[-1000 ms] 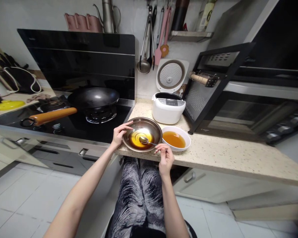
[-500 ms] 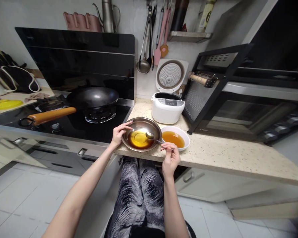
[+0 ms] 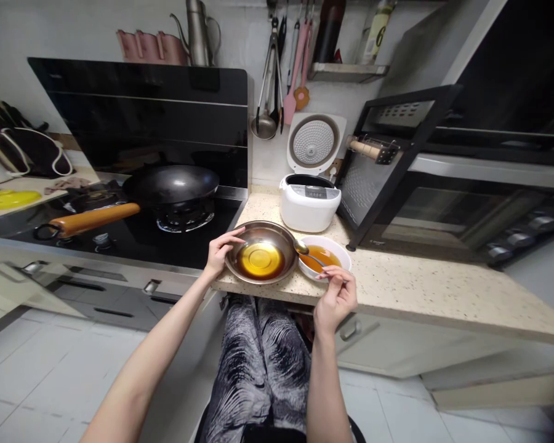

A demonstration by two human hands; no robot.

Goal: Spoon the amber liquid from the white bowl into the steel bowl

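Observation:
A metal bowl [image 3: 264,231] with amber liquid [image 3: 258,258] pooled in its bottom stands at the counter's front edge. My left hand [image 3: 218,252] grips its left rim, thumb side hidden and fingers reaching over the edge. Pinched by the handle in my right hand [image 3: 336,300] is a metal spoon [image 3: 301,247]. The spoon's head hangs between the metal bowl's right rim and a white bowl [image 3: 348,263]. That white bowl sits close against the metal one and holds orange-brown liquid [image 3: 325,254]; my right hand is just in front of it.
Behind the bowls stands a white rice cooker [image 3: 310,206] with its lid up. A wok [image 3: 173,183] with a wooden handle [image 3: 96,219] rests on the stove to the left. To the right are a black rack [image 3: 360,184] and an oven [image 3: 461,215].
My right hand has moved to the right, carrying the spoon out from over the metal bowl to the white bowl's left side. My left hand has kept its place on the rim.

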